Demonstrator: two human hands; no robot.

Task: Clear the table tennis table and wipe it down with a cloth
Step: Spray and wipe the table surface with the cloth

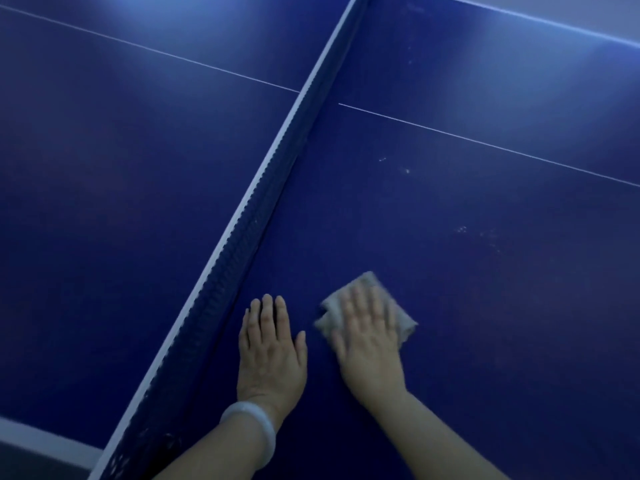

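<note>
Blue counter (485,271), near the net (263,209): the right hand (370,355), fingers spread flat, presses the grey cloth (367,282), the left hand (272,355) rests open beside it; best to push farther right, firmly, over the pale specks (407,171).

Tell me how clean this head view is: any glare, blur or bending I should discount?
Head view: dim overall, with pale glare patches on the table along the top edge. The right hand and cloth are motion-blurred. The left hand is sharper. The net bows from wide-angle distortion.
</note>
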